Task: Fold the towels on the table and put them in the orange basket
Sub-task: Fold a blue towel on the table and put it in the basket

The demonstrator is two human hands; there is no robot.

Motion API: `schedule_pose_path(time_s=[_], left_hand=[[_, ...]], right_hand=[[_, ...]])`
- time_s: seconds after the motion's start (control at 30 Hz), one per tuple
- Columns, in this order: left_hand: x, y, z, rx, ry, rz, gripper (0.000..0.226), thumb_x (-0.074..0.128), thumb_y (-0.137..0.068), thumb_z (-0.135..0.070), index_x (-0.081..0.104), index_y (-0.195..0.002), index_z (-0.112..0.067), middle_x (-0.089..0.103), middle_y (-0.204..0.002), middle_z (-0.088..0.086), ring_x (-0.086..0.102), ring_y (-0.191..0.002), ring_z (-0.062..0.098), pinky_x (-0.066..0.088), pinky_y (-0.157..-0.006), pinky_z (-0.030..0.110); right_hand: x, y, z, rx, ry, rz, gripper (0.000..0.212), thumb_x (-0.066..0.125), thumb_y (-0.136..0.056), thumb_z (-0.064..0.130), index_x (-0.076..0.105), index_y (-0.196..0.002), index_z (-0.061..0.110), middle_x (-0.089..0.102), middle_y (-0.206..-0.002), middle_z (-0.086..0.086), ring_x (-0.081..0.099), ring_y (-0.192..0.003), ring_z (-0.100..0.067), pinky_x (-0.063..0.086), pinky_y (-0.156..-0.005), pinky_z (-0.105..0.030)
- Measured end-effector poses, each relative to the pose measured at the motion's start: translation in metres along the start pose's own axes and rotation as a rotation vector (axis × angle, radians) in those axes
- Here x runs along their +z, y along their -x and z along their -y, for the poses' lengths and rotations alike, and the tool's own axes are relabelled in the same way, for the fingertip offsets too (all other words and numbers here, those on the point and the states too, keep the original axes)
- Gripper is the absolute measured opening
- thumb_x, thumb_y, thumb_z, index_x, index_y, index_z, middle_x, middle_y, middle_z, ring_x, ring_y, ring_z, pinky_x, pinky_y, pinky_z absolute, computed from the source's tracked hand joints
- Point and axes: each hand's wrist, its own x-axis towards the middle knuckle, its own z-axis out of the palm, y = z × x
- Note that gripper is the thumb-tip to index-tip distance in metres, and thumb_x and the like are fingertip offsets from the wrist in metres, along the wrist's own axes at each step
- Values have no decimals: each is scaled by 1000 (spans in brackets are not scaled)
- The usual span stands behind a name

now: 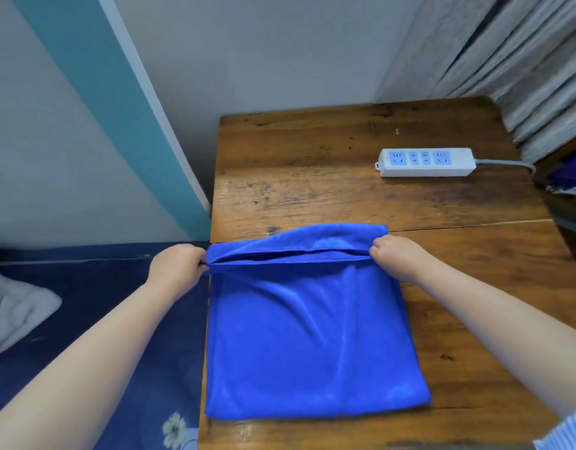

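A bright blue towel (pixel 312 336) lies on the wooden table (pixel 345 190), along its left side near the front edge. Its near half rests flat; the upper layer is lifted at the far end, leaving a gap over the layer beneath. My left hand (pixel 176 266) pinches the lifted layer's left corner, just past the table's left edge. My right hand (pixel 400 258) pinches its right corner. Both hands hold the edge taut a little above the table. No orange basket is in view.
A white power strip (pixel 426 162) with blue sockets lies at the table's back right, its grey cord running off to the right. Curtains hang at the far right. A dark blue bed cover (pixel 101 319) and a white blanket (pixel 14 313) lie left of the table.
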Motion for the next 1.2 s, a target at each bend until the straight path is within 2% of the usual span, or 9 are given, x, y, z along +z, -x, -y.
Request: schedule_pose_path(time_s=[0.23, 0.3, 0.37, 0.47, 0.63, 0.77, 0.93, 1.07, 1.2], left_hand=[[6, 1, -5, 36, -117, 71, 20, 44, -93, -20, 60, -92, -9, 57, -100, 4, 53, -99, 21, 37, -64, 29], [8, 1, -6, 28, -118, 77, 20, 43, -92, -19, 60, -91, -7, 57, -100, 5, 53, -98, 22, 40, -64, 30], [8, 2, -8, 11, -132, 101, 21, 43, -92, -19, 61, -91, -8, 59, -100, 6, 55, -97, 23, 42, -66, 31], [1, 1, -11, -12, -169, 129, 19, 45, -91, -17, 61, -91, -9, 60, -101, 6, 56, -96, 24, 42, -66, 30], [-40, -4, -16, -130, 1, -15, 18, 45, -88, -13, 63, -90, -8, 62, -98, 8, 57, -92, 27, 41, -65, 30], [-99, -2, -20, -166, 169, -195, 18, 45, -89, -12, 60, -86, -4, 62, -96, 12, 53, -85, 28, 38, -63, 30], [-188, 12, -27, -176, 585, -487, 14, 53, -83, -7, 65, -86, -1, 66, -93, 17, 58, -92, 32, 36, -69, 27], [-270, 36, -41, -13, 735, -784, 10, 58, -79, -3, 67, -82, 3, 68, -86, 22, 61, -85, 32, 36, -69, 29], [-319, 52, -40, 46, 539, -929, 14, 59, -81, -3, 67, -91, 3, 69, -93, 22, 62, -89, 36, 41, -76, 33]], right_hand=[[4, 2, 3, 35, -6, 47, 29, 34, -89, -2, 51, -110, 7, 54, -116, -11, 52, -107, -23, 43, -80, -34], [3, 6, 3, 25, 8, -61, 19, 49, -82, -2, 57, -99, 2, 60, -104, -16, 58, -95, -24, 47, -71, -31], [-2, 13, 1, -28, 30, -260, 28, 81, -42, -5, 59, -59, -2, 61, -61, -17, 60, -53, -26, 46, -40, -22], [-13, 25, -6, -34, -73, -334, 46, 81, -9, -8, 47, -36, 6, 47, -35, -7, 46, -27, -21, 27, -24, -14], [-65, 53, -24, 5, -127, -490, 34, 84, -40, -5, 53, -49, 3, 55, -44, -11, 54, -37, -23, 39, -31, -23], [-113, 75, -46, 217, -221, -527, 11, 57, -81, 3, 59, -90, -3, 65, -92, -20, 62, -89, -35, 49, -70, -37], [-180, 114, -62, 360, -352, -988, 31, 39, -68, 8, 61, -60, -11, 57, -65, -28, 60, -67, -40, 48, -54, -38], [-246, 147, -81, 634, -521, -1250, 28, 44, -74, 5, 65, -79, -12, 58, -87, -32, 55, -90, -42, 44, -69, -40], [-289, 175, -97, 692, -593, -1370, 25, 45, -78, -7, 67, -91, -9, 59, -98, -31, 52, -98, -40, 39, -74, -37]])
